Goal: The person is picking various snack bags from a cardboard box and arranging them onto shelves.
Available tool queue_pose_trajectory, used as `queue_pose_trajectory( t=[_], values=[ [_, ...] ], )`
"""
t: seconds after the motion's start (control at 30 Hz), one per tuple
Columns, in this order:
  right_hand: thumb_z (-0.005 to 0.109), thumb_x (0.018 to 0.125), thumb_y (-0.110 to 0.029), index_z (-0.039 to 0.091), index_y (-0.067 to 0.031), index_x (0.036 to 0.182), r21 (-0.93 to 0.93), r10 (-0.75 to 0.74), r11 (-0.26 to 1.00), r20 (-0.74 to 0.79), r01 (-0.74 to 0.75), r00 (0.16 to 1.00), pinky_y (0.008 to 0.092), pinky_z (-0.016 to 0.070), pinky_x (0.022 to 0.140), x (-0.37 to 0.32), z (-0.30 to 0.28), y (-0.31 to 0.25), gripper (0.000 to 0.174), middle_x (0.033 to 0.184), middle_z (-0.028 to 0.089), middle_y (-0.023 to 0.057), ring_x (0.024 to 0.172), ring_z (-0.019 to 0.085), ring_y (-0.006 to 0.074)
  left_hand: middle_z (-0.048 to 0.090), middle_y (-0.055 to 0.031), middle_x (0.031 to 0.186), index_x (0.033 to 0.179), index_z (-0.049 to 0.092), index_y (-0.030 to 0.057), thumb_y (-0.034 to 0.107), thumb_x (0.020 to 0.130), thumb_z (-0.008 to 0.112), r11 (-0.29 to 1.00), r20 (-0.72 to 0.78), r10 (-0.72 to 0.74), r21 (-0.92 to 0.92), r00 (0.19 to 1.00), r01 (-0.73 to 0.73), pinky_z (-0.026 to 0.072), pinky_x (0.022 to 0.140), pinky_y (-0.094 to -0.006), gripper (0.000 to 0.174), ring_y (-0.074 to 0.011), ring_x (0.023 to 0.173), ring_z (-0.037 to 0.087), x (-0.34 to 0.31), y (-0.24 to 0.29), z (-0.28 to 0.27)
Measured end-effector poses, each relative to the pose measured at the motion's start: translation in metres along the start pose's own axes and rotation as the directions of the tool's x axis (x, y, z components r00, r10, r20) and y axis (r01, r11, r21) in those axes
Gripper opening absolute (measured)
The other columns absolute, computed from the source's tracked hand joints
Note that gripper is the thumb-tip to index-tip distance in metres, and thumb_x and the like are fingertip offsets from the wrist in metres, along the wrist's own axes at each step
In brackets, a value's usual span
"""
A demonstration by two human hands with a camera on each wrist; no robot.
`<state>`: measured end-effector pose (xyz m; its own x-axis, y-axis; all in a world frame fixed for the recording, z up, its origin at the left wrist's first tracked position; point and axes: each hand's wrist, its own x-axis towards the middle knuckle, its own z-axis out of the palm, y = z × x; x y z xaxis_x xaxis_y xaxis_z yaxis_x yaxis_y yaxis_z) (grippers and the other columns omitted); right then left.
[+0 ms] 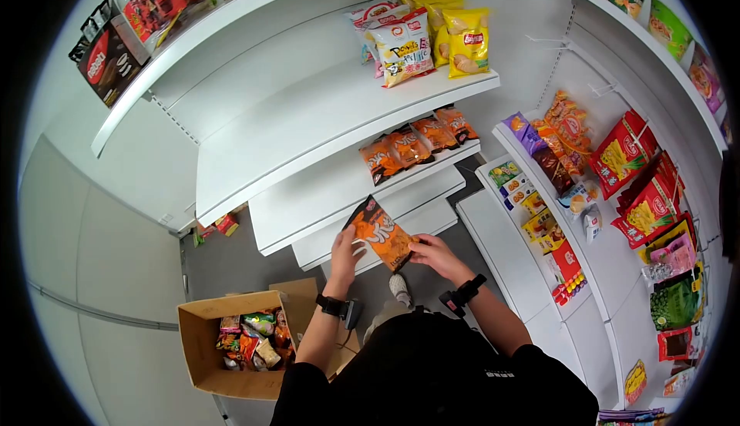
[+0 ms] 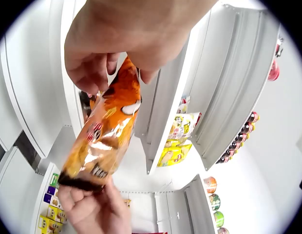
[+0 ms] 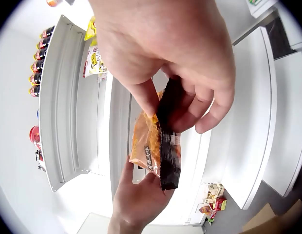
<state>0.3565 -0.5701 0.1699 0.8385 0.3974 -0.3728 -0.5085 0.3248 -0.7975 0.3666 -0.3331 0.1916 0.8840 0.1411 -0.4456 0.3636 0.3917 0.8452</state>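
Note:
Both hands hold an orange and black snack bag [image 1: 381, 235] in front of the body, over the lower shelves. My left hand [image 1: 344, 256] grips its left edge; in the left wrist view thumb and fingers lie on either side of the crinkled orange end. The right hand [image 1: 436, 257] pinches the opposite edge, and the right wrist view shows the dark seam [image 3: 170, 163] running between thumb and fingers. Matching orange bags [image 1: 409, 147] stand in a row on the shelf just beyond.
An open cardboard box [image 1: 231, 385] of mixed snack packets sits on the floor at left. Yellow chip bags [image 1: 467, 41] and white snack bags [image 1: 402, 50] stand on the upper shelf. Hanging red packets [image 1: 623, 156] and stocked shelves line the right side. A shoe [image 1: 400, 289] shows below.

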Motion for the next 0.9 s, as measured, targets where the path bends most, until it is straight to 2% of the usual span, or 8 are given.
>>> queue_pose_trajectory(
  t=[0.03, 0.1, 0.13, 0.23, 0.37, 0.57, 0.8, 0.9],
  values=[
    [0.059, 0.088, -0.018, 0.053, 0.0016, 0.113, 0.018, 0.003, 1.0, -0.011, -0.002, 1.0, 0.0297, 0.0492, 0.08, 0.005, -0.001, -0.004, 0.033, 0.102, 0.058, 0.0074, 0.089, 0.058, 0.0144, 0.053, -0.0026, 0.103, 0.108, 0.051, 0.0081, 0.041, 0.086, 0.06, 0.999, 0.086, -0.025, 0.028, 0.996, 0.023, 0.0473, 0.075, -0.0292, 0.04, -0.0133, 0.088, 0.053, 0.006, -0.006, 0.002],
    [0.059, 0.088, -0.018, 0.053, 0.0009, 0.112, 0.0, -0.01, 1.0, -0.039, 0.011, 0.999, 0.029, 0.0496, 0.079, 0.017, -0.003, -0.014, 0.032, 0.098, 0.058, 0.0064, 0.086, 0.057, 0.013, 0.055, -0.0023, 0.102, 0.112, 0.051, 0.0108, 0.04, 0.087, 0.058, 0.992, 0.233, -0.064, 0.124, 0.97, 0.036, 0.0477, 0.075, -0.0303, 0.039, -0.0129, 0.085, 0.055, 0.013, -0.011, 0.014],
    [0.059, 0.088, -0.019, 0.053, 0.0005, 0.112, -0.01, -0.018, 1.0, -0.053, 0.018, 0.998, 0.0286, 0.0497, 0.078, 0.022, -0.005, -0.019, 0.031, 0.096, 0.058, 0.006, 0.085, 0.057, 0.0123, 0.055, -0.0019, 0.105, 0.115, 0.05, 0.0106, 0.037, 0.087, 0.059, 0.984, 0.3, -0.095, 0.173, 0.949, 0.044, 0.0476, 0.077, -0.03, 0.04, -0.0127, 0.09, 0.055, 0.018, -0.011, 0.019],
    [0.059, 0.088, -0.019, 0.053, -0.0005, 0.112, 0.003, -0.02, 1.0, -0.064, 0.02, 0.998, 0.0282, 0.0501, 0.077, 0.042, -0.008, -0.029, 0.03, 0.093, 0.058, 0.005, 0.082, 0.057, 0.011, 0.056, -0.0013, 0.107, 0.115, 0.051, 0.0098, 0.034, 0.087, 0.06, 0.968, 0.308, 0.003, 0.239, 0.951, -0.081, 0.0476, 0.077, -0.0298, 0.038, -0.0118, 0.092, 0.055, 0.03, -0.004, 0.039],
    [0.061, 0.087, -0.023, 0.054, -0.0021, 0.11, -0.003, -0.025, 1.0, -0.074, 0.025, 0.997, 0.027, 0.0488, 0.074, 0.074, 0.0, -0.035, 0.032, 0.093, 0.059, 0.0055, 0.082, 0.059, 0.0135, 0.059, -0.0007, 0.098, 0.112, 0.052, 0.0091, 0.03, 0.086, 0.062, 0.989, 0.222, 0.042, 0.129, 0.974, -0.072, 0.048, 0.076, -0.03, 0.035, -0.0102, 0.089, 0.056, 0.07, 0.0, 0.036],
    [0.06, 0.087, -0.027, 0.053, -0.0046, 0.111, 0.004, -0.019, 1.0, -0.119, 0.02, 0.993, 0.0264, 0.048, 0.073, 0.103, -0.001, -0.042, 0.033, 0.093, 0.06, 0.0052, 0.081, 0.059, 0.0129, 0.061, -0.0009, 0.083, 0.101, 0.055, 0.004, 0.018, 0.085, 0.061, 0.977, 0.11, 0.143, 0.146, 0.984, -0.158, 0.048, 0.058, -0.0226, 0.022, -0.0077, 0.068, 0.057, 0.157, 0.015, 0.0],
    [0.058, 0.09, -0.026, 0.057, -0.0073, 0.108, 0.003, 0.004, 1.0, -0.215, -0.003, 0.977, 0.0259, 0.049, 0.074, 0.113, -0.019, -0.056, 0.026, 0.091, 0.061, 0.0026, 0.081, 0.058, 0.0105, 0.062, -0.0051, 0.073, 0.097, 0.057, -0.0018, 0.02, 0.084, 0.063, 0.943, 0.095, 0.079, 0.316, 0.992, -0.106, 0.0402, 0.043, -0.0225, 0.026, -0.0091, 0.053, 0.052, 0.229, 0.032, -0.019],
    [0.057, 0.09, -0.027, 0.057, -0.0071, 0.109, 0.022, -0.007, 1.0, -0.238, 0.012, 0.971, 0.026, 0.0486, 0.073, 0.116, -0.024, -0.055, 0.027, 0.092, 0.061, 0.003, 0.08, 0.058, 0.011, 0.055, 0.0003, 0.069, 0.095, 0.057, 0.002, 0.028, 0.081, 0.066, 0.923, 0.155, 0.044, 0.372, 0.987, -0.1, 0.0398, 0.048, -0.0225, 0.031, -0.0074, 0.055, 0.047, 0.241, 0.035, -0.017]
  ],
)
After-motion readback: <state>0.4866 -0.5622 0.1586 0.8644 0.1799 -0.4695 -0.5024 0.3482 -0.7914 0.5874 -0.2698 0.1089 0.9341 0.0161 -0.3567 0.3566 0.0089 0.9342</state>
